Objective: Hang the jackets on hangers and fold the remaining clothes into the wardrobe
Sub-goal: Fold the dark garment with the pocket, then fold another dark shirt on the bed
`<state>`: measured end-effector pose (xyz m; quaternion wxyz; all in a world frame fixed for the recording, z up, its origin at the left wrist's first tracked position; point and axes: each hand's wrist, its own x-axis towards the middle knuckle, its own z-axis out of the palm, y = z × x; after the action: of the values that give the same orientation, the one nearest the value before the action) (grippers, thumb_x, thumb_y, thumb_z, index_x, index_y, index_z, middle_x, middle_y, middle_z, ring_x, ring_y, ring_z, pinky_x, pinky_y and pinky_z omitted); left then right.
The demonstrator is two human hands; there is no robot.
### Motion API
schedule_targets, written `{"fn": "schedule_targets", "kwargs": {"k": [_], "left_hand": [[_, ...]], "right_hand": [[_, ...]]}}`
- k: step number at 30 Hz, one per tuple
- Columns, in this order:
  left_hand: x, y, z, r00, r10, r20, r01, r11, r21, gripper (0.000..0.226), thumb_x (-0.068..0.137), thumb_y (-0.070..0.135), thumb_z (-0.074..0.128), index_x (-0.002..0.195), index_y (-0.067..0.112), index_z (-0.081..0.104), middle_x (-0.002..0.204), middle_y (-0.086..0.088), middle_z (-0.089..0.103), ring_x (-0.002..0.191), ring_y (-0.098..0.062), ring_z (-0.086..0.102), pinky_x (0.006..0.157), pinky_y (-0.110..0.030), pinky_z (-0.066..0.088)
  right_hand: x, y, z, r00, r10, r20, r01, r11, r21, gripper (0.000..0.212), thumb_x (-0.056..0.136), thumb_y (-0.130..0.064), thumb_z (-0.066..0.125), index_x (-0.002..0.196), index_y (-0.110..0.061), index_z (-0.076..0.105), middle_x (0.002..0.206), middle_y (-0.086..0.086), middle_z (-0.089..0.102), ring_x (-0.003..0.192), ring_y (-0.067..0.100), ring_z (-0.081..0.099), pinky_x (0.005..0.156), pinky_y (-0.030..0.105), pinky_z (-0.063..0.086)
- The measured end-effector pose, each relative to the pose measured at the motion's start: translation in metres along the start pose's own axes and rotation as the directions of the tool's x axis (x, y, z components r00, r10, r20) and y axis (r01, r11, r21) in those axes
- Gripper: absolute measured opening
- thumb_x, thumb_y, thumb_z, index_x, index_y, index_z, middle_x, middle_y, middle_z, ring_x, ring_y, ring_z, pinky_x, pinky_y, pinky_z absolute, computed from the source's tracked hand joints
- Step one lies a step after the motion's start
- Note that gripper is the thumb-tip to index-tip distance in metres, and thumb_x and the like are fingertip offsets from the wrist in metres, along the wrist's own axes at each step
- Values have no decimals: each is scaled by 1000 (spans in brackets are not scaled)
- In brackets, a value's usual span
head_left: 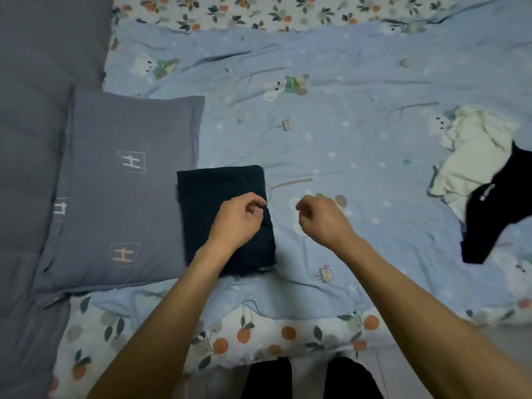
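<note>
A dark navy garment (218, 194), folded into a neat rectangle, lies on the light blue blanket (359, 139) beside a pillow. My left hand (239, 218) rests over its right half with curled fingers, and thumb and forefinger pinch the garment's right edge. My right hand (319, 218) hovers over the blanket just right of the garment, fingers curled, holding nothing. At the far right a crumpled cream garment (472, 151) lies partly under a black garment (501, 211) with small white lettering.
A grey pillow (121, 191) with embroidered marks touches the folded garment's left side. A grey quilt (31, 139) fills the left edge. A floral sheet with oranges (244, 335) covers the bed's near edge, and my dark-clad legs (311, 378) stand against it.
</note>
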<state>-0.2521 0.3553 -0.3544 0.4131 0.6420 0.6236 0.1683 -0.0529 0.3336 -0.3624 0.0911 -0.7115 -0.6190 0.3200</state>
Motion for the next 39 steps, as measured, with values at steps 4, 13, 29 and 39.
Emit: {"fn": "schedule_targets", "kwargs": {"k": [4,13,29,39], "left_hand": [[-40,70,56,990,65,122,-55,995,-85,22,89,12,57,96,26,72,85,7,70,72,-7,63,65,-20,52],[-53,224,261,949,79,307,-56,995,-83,15,87,16,62,88,30,69,78,7,67,72,-12,63,62,-21,48],[34,282,617,769,-438,466,430,893,130,43,94,3,58,135,13,57,126,-2,52,104,-17,53,90,-25,44],[23,309,616,851,-445,278,456,889,28,29,92,7,60,116,19,49,86,-2,58,72,-12,57,57,-20,41]], "right_hand": [[-76,70,-59,991,107,-84,-102,993,64,26,86,-10,53,106,-15,69,95,4,70,90,25,62,70,33,50],[-168,298,-168,923,329,-202,-284,933,222,24,90,-12,57,112,-13,67,95,3,67,90,22,61,74,30,47],[-175,606,-198,838,545,37,-498,734,463,26,91,-8,47,108,-9,67,103,6,66,87,19,60,81,35,55],[-157,632,-203,848,519,105,-506,737,447,23,91,-14,48,107,-17,64,107,1,68,87,15,62,59,14,41]]}}
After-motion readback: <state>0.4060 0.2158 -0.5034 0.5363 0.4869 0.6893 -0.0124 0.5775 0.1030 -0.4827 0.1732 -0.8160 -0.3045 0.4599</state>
